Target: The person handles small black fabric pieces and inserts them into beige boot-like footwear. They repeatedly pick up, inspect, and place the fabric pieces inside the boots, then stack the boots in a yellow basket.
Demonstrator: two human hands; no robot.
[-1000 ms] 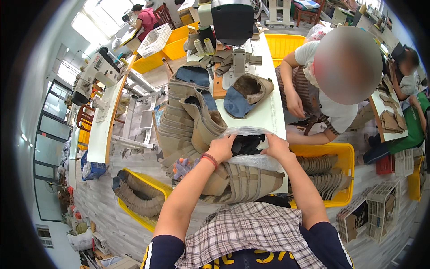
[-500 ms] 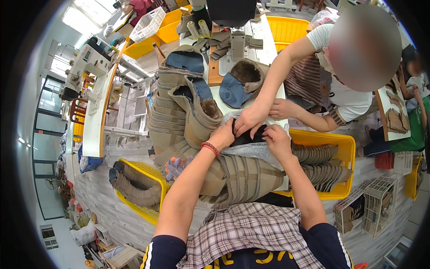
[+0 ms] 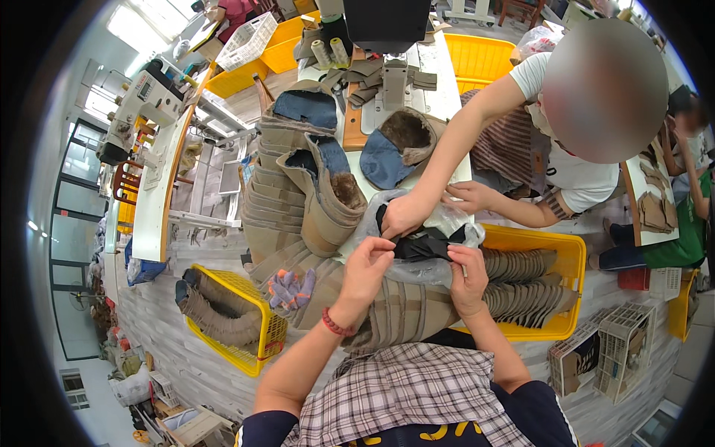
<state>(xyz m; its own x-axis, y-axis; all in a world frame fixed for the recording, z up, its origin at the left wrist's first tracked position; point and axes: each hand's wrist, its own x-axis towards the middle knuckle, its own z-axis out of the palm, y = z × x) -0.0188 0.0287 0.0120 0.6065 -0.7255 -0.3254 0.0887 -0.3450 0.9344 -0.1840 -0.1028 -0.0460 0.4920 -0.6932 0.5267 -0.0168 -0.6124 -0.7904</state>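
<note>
And there sits the clear plastic bag [image 3: 421, 273], mouth open, on the near end of the white surface [image 3: 445, 100], crumpled black pieces [image 3: 428, 246] bunched inside it! The left hand [image 3: 365, 272] is right at the bag's near left edge, thumb and forefinger drawn close in a narrow grip, and whether any plastic is caught between them cannot be told. Over at the bag's near right edge, the right hand [image 3: 468, 279] has its fingertips up against the black material and the rim, a narrow grip too, though a firm hold is impossible to confirm. Here's a co-worker's hand [image 3: 402, 216] down in the bag's mouth from the far side, the other co-worker's hand [image 3: 471, 195] just beyond its right edge. On the near side of the bag lies a row of tan layered pieces [image 3: 406, 309]; off to its left, a purple-grey glove [image 3: 290, 289] tops that stack. Beyond the bag rests a blue-and-tan fleecy piece [image 3: 387, 160], then the sewing machine [image 3: 386, 26]. Right of the bag stands a loaded yellow crate [image 3: 570, 257].
</note>
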